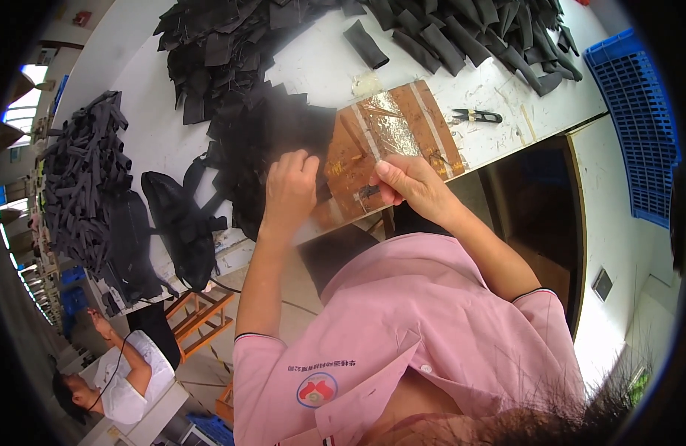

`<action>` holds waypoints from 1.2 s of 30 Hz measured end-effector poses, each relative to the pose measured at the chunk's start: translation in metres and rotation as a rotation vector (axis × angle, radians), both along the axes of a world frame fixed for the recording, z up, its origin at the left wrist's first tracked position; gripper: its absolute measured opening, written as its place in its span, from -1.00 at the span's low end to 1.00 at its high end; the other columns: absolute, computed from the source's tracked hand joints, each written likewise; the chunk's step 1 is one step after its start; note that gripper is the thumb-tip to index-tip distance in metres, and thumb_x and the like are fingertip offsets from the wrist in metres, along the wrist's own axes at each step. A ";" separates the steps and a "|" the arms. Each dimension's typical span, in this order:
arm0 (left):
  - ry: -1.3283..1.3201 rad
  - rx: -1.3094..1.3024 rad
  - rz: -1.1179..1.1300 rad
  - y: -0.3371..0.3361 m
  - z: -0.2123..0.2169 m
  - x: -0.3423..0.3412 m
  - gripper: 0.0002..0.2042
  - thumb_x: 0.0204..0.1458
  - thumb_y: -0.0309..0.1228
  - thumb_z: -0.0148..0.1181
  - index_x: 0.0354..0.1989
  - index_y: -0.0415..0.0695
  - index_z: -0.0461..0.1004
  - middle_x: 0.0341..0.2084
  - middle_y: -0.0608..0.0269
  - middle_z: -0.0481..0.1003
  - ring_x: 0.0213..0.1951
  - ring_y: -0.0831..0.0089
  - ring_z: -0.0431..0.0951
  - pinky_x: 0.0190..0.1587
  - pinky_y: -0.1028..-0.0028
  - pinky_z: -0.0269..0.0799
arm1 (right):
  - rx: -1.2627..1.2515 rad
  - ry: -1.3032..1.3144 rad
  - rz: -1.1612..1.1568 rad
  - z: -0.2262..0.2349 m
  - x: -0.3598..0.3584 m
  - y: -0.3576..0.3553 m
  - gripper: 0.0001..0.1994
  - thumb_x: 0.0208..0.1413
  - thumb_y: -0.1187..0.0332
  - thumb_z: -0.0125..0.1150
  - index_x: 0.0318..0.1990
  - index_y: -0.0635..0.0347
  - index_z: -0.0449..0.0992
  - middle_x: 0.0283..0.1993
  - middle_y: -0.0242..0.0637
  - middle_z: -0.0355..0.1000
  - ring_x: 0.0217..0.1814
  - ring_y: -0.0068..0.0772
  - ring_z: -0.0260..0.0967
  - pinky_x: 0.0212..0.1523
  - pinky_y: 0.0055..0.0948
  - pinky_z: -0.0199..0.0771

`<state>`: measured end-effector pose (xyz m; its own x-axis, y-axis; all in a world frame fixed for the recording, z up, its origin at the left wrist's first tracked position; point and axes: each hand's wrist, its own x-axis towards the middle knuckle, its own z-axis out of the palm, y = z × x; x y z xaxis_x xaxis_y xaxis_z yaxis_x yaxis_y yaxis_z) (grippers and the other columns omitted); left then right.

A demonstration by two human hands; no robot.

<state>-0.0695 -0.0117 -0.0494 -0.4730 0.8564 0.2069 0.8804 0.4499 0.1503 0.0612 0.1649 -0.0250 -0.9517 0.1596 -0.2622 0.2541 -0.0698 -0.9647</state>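
My left hand [289, 189] is at the near edge of a heap of black fabric pieces [272, 130]. Its fingers are bent and held together, and whatever may be under them is hidden. Over the brown taped board [437, 123], my right hand [413, 187] is closed, thumb pressed to the curled forefinger. A small dark bit shows beside those fingers, too unclear to name. The board lies at the table's front edge. To its right rest black thread snips [477, 116].
Black fabric tubes [462, 37] are piled at the back right, and black strips [86, 186] at the left. A black pouch-like piece [181, 230] lies nearby. A blue crate [633, 126] stands at the right. Lower left are a wooden stool [198, 323] and another person [135, 379].
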 end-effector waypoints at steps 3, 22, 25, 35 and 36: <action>0.019 -0.033 -0.017 -0.003 -0.001 0.002 -0.93 -0.23 -0.57 0.04 -0.50 -0.22 0.38 -0.35 0.15 0.38 -0.28 0.26 0.39 -0.27 0.38 0.31 | -0.032 0.012 0.027 0.004 0.000 -0.002 -0.56 0.15 0.08 -0.15 -0.53 0.31 0.39 -0.73 -0.42 0.22 -0.67 -0.66 0.13 -0.63 -0.64 0.17; -0.076 0.055 -0.044 0.004 0.008 0.007 -0.85 -0.20 -0.60 0.04 -0.38 -0.24 0.34 -0.37 0.15 0.34 -0.27 0.23 0.35 -0.24 0.38 0.27 | -0.036 -0.033 0.013 -0.009 0.001 -0.008 -0.61 0.14 0.15 -0.10 -0.52 0.31 0.39 -0.74 -0.43 0.22 -0.69 -0.67 0.12 -0.66 -0.63 0.14; 0.000 -0.092 -0.059 0.001 -0.003 0.003 -0.86 -0.21 -0.61 0.05 -0.40 -0.26 0.37 -0.35 0.15 0.36 -0.26 0.24 0.37 -0.25 0.40 0.29 | -0.040 -0.044 0.012 -0.010 0.002 -0.009 -0.61 0.14 0.15 -0.10 -0.52 0.31 0.40 -0.73 -0.42 0.23 -0.69 -0.67 0.12 -0.66 -0.62 0.14; -0.911 0.651 0.376 0.002 0.008 0.018 -0.95 -0.03 -0.54 0.08 -0.41 -0.27 0.40 -0.52 0.35 0.40 -0.50 0.68 0.34 -0.45 0.67 0.27 | 0.200 0.060 -0.119 0.014 0.002 -0.021 -0.79 0.01 0.32 0.10 -0.46 0.33 0.41 -0.67 -0.29 0.29 -0.62 -0.49 0.27 -0.57 -0.58 0.26; -0.914 0.650 0.371 0.006 0.019 0.025 -0.95 -0.03 -0.54 0.08 -0.41 -0.27 0.40 -0.52 0.35 0.40 -0.50 0.68 0.34 -0.45 0.67 0.27 | 0.202 0.058 -0.124 0.018 0.000 -0.022 -0.79 0.01 0.32 0.10 -0.46 0.33 0.41 -0.67 -0.29 0.29 -0.62 -0.49 0.27 -0.57 -0.58 0.26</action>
<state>-0.0440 -0.0058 -0.0303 -0.8692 0.4943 0.0092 0.1589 0.2617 0.9520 0.0612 0.1424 -0.0067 -0.9342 0.3196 -0.1583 0.1990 0.0989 -0.9750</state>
